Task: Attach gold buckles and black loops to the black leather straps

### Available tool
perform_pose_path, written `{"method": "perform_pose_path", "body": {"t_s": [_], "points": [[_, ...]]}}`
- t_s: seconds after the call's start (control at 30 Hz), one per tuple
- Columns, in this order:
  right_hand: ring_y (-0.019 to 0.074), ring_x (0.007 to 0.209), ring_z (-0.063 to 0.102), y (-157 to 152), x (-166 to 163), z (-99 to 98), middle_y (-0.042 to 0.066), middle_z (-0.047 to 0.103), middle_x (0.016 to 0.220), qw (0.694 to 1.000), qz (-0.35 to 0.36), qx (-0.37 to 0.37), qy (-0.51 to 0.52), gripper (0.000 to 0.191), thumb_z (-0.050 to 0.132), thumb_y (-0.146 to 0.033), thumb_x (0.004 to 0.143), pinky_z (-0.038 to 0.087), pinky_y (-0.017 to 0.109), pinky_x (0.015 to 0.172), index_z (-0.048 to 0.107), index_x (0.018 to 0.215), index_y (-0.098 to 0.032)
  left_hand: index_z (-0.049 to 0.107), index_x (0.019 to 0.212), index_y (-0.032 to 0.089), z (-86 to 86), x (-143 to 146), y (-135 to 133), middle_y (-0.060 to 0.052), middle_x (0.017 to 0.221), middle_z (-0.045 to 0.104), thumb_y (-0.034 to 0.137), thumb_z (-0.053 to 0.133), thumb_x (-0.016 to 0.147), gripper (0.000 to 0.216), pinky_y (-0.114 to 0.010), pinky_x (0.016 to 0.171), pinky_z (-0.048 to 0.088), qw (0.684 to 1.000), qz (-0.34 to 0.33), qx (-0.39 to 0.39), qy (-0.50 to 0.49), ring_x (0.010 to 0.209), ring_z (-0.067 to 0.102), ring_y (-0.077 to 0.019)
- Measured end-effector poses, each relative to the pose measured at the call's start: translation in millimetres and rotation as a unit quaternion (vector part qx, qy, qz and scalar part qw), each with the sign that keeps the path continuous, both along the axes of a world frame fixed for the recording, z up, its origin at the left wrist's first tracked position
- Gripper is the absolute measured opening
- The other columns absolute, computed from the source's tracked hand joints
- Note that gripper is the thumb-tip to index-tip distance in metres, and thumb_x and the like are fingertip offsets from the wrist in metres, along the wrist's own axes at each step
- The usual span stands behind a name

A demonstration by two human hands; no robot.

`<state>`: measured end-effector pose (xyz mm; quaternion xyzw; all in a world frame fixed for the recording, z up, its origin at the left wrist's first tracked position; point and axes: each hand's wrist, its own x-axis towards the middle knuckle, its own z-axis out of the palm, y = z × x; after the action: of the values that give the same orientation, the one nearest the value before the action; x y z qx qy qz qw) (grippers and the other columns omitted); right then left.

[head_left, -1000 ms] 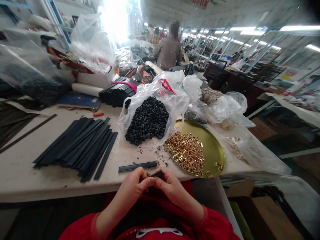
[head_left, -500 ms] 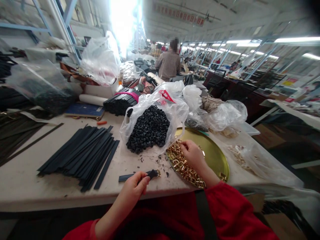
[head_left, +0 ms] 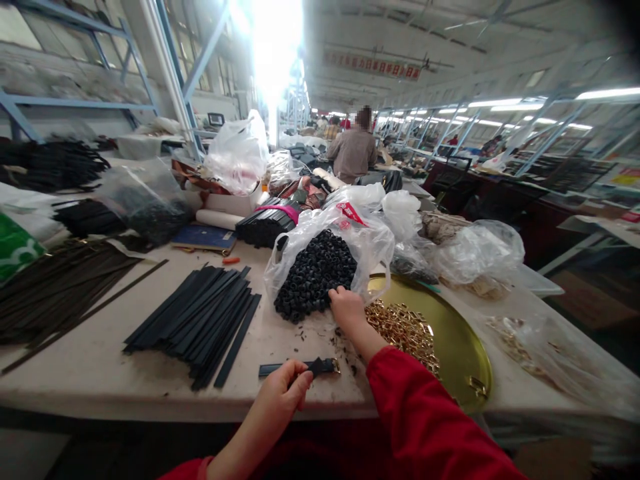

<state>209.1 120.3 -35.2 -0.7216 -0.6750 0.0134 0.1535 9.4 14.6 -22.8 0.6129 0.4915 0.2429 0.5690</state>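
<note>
My left hand (head_left: 286, 390) pinches a dark strap (head_left: 316, 366) between thumb and fingers near the front of the table. Just beyond it lies another dark strap with a gold buckle (head_left: 336, 366) at its right end. My right hand (head_left: 349, 309) is at the lower right edge of a heap of small black loops (head_left: 315, 277), which spills from a clear plastic bag (head_left: 383, 247). Its fingers are bent and close together; what they hold, if anything, is hidden. Beside my right forearm, many gold buckles (head_left: 405, 330) lie on a round gold tray (head_left: 467, 340).
A pile of dark strips (head_left: 193, 317) lies on the pale table (head_left: 150, 400) to the left, with brown strips (head_left: 65, 280) farther left. Behind are a blue book (head_left: 204, 237), an orange piece (head_left: 231, 261) and more plastic bags (head_left: 493, 250). A person (head_left: 353, 153) stands farther back.
My right hand has moved left from the gold buckles on the tray to the black loops. The left hand still pinches the strap. The camera view has shifted somewhat.
</note>
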Motion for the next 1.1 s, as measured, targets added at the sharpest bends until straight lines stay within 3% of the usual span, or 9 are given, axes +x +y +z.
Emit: {"method": "perform_pose_path", "body": {"t_s": [0.23,0.4,0.47,0.6,0.77,0.83,0.93,1.1], "points": [[0.0191,0.085,0.057,0,14,8.2,0.010,0.061,0.089,0.993,-0.003,-0.003,0.122,0.015,0.048,-0.020,0.080,0.041,0.031,0.075,0.059,0.087,-0.013,0.046,0.071,0.018,3.3,-7,5,0.007,0.045,0.042,0.045,0.042,0.078,0.028,-0.021,0.044,0.029,1.000,0.023,0.000,-0.010,0.042,0.037,-0.0100],[0.0124,0.061,0.058,-33,6,20.2,0.006,0.066,0.077,0.959,0.042,-0.070,0.272,0.030,0.035,-0.031,0.085,0.045,0.024,0.055,0.056,0.093,-0.011,0.046,0.073,0.018,11.6,-5,19,0.008,0.046,0.043,0.044,0.042,0.079,0.027,-0.019,0.040,0.026,0.998,0.049,0.013,-0.036,0.038,0.034,-0.0078],[0.0096,0.052,0.055,-54,-7,25.9,0.004,0.065,0.073,0.916,0.078,-0.110,0.377,0.034,0.037,-0.040,0.085,0.043,0.022,0.048,0.056,0.093,-0.013,0.047,0.075,0.017,13.5,-1,25,0.008,0.047,0.043,0.044,0.043,0.079,0.027,-0.019,0.039,0.026,0.996,0.062,0.028,-0.055,0.037,0.034,-0.0074],[0.0058,0.041,0.046,-88,-28,39.8,-0.002,0.060,0.060,0.779,0.116,-0.206,0.581,0.037,0.051,-0.049,0.076,0.036,0.018,0.041,0.058,0.087,-0.014,0.050,0.074,0.016,13.8,5,28,0.008,0.047,0.044,0.044,0.045,0.078,0.029,-0.019,0.042,0.028,0.995,0.050,0.060,-0.055,0.039,0.036,-0.0071],[0.0055,0.041,0.042,-109,-33,46.1,-0.002,0.058,0.058,0.722,0.097,-0.261,0.634,0.035,0.055,-0.046,0.074,0.032,0.018,0.040,0.061,0.086,-0.014,0.057,0.074,0.015,18.2,0,9,0.006,0.048,0.046,0.039,0.045,0.078,0.027,-0.019,0.047,0.031,0.995,-0.002,0.094,0.016,0.045,0.041,-0.0080],[0.0064,0.042,0.043,-117,-32,41.5,-0.001,0.057,0.060,0.731,0.088,-0.238,0.634,0.041,0.054,-0.049,0.073,0.034,0.020,0.042,0.062,0.091,-0.014,0.060,0.075,0.015,22.8,-3,1,0.006,0.049,0.047,0.037,0.045,0.078,0.027,-0.018,0.046,0.031,0.995,-0.012,0.087,0.036,0.045,0.043,-0.0083],[0.0085,0.042,0.042,-128,-32,28.6,-0.003,0.051,0.052,0.790,0.095,-0.193,0.574,0.050,0.058,-0.056,0.067,0.033,0.021,0.042,0.066,0.094,-0.015,0.063,0.077,0.015,29.8,-7,-8,0.005,0.051,0.048,0.035,0.045,0.078,0.027,-0.018,0.044,0.030,0.996,-0.033,0.069,0.047,0.046,0.043,-0.0084],[0.0091,0.036,0.037,-137,-32,15.4,-0.003,0.041,0.040,0.787,0.082,-0.238,0.564,0.053,0.056,-0.066,0.062,0.029,0.021,0.036,0.071,0.082,-0.018,0.067,0.077,0.017,30.0,-10,-16,0.003,0.055,0.054,0.034,0.050,0.075,0.025,-0.019,0.047,0.032,0.987,-0.077,0.096,0.107,0.051,0.045,-0.0100]]}}
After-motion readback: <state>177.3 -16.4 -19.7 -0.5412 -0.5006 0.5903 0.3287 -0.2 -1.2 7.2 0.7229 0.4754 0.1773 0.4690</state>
